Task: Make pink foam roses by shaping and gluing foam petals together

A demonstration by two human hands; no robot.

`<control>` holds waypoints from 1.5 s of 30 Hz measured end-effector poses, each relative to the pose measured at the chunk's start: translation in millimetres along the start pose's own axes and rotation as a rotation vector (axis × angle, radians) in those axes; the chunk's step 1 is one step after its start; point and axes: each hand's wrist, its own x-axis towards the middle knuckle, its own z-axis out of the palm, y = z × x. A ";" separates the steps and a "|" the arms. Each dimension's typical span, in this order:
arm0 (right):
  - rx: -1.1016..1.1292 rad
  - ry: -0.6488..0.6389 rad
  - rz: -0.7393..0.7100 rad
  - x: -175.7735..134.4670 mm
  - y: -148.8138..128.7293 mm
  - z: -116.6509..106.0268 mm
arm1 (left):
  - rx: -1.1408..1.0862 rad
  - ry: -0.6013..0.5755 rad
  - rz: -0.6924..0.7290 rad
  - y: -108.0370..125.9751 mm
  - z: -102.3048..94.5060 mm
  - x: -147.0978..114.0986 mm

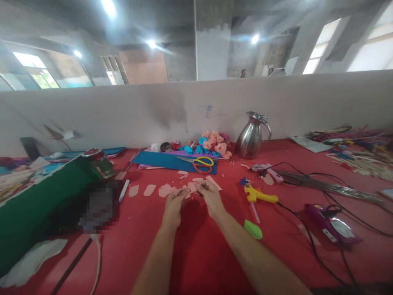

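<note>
My left hand (175, 203) and my right hand (210, 197) are close together above the red table, fingertips pinched at a thin pink petal-like piece (192, 187). Where the fingers overlap it, its edges are hard to make out. To the left of my hands, several cut pink pieces (149, 189) lie flat in a row. Pink strips and scraps (214, 182) lie just beyond my right fingers. Behind them, scissors (202, 162) with yellow and red handles rest on blue sheets (153, 159). Pink and blue artificial roses (219, 147) are piled at the back.
At the right lie a yellow glue gun (260, 196), a green petal-shaped piece (253, 229), a purple power strip (333, 225) and black cables. A steel jug (250, 137) stands by the white partition. A green box (46, 205) and a jar (98, 164) are left.
</note>
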 end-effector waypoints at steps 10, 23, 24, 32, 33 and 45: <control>-0.050 0.031 0.031 0.0 0.8 1.0 | 0.026 -0.015 0.098 -3.7 -3.4 2.0; -0.065 0.031 0.118 0.8 0.3 0.9 | 0.036 -0.094 0.100 -2.2 -1.8 0.7; -0.087 0.031 0.107 1.2 1.9 0.4 | 0.041 -0.105 0.100 -1.5 -1.0 -0.5; -0.240 -0.013 -0.041 -2.2 7.5 2.8 | 0.049 -0.072 0.101 -1.6 0.5 0.4; -0.204 -0.029 -0.031 -3.0 4.7 3.6 | 0.039 -0.069 0.100 -1.2 -0.2 0.8; -0.042 -0.098 0.112 -2.6 -9.6 2.6 | -0.073 0.006 0.049 -4.0 -8.1 7.5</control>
